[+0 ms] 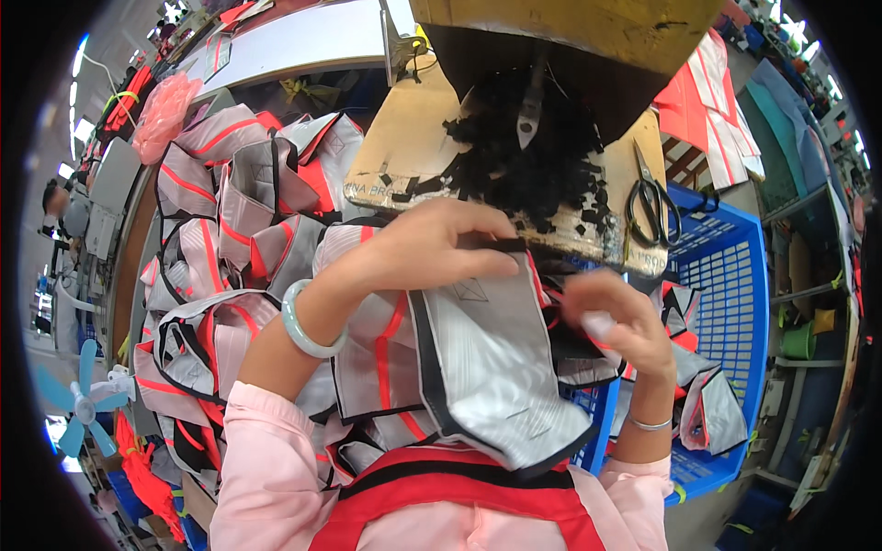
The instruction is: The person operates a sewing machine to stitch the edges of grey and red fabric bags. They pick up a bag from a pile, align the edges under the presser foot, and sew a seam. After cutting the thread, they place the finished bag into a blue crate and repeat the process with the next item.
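Observation:
My left hand [450, 246], with a pale green bangle on its wrist, grips the top edge of a silver-grey fabric bag [496, 367] between thumb and fingers. The bag has black binding and a red-orange stripe, and hangs down in front of my red and black apron [441, 477]. To its right, my right hand [617, 317] is raised with bent fingers, beside the bag's edge. It is smeared by motion, and whether it holds anything does not show. Just beyond my hands, a heap of black scraps [514, 156] lies under a pointed metal blade [529, 118].
Similar grey bags [216, 239] are heaped on my left. At right stands a blue plastic crate [726, 266] holding more bags. Black-handled scissors [650, 207] lie on the cardboard [404, 124] ahead, below a yellow box-like housing [570, 32]. A blue fan [83, 399] is at far left.

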A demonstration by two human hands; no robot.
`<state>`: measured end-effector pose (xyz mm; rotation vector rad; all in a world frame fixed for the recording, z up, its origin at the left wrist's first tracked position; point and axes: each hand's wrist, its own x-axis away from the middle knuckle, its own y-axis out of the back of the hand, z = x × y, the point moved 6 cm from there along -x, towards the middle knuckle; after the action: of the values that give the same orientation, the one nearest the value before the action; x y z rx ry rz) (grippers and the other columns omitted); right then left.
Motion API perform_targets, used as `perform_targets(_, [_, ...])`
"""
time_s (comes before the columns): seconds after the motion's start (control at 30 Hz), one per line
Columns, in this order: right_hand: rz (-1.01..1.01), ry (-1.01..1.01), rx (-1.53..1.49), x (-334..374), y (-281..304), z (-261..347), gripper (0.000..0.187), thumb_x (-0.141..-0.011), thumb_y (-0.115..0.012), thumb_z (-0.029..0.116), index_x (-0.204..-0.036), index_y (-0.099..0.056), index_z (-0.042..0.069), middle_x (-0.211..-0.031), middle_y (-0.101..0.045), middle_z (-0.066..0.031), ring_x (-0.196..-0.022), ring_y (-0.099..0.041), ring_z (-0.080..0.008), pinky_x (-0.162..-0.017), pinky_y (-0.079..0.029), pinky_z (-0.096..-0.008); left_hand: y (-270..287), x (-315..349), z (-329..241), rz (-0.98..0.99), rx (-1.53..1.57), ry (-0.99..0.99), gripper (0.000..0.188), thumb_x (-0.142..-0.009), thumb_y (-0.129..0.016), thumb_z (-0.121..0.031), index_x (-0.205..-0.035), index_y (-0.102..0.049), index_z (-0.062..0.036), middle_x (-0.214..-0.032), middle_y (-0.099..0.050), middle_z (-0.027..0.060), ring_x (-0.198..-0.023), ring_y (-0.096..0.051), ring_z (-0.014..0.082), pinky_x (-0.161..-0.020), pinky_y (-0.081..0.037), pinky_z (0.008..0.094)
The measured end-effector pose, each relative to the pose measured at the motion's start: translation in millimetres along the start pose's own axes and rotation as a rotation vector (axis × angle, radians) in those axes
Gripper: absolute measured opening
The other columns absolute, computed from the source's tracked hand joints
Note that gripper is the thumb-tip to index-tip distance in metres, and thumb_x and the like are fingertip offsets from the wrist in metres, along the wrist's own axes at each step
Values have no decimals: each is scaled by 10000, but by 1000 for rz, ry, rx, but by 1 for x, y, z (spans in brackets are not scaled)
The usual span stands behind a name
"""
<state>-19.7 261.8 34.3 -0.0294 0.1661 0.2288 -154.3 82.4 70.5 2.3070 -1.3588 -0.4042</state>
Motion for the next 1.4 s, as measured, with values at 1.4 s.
perform_targets(1.4, [-148, 16, 791, -46, -42, 25, 210, -869, -556, 206, -898, -654, 22, -789, -637, -198, -778, -610, -404, -692, -474, -453, 0, 25, 10, 21, -41, 154, 315, -841, -655, -275, -1002, -659, -4, -855, -655, 110, -772, -629, 187, -687, -504, 325])
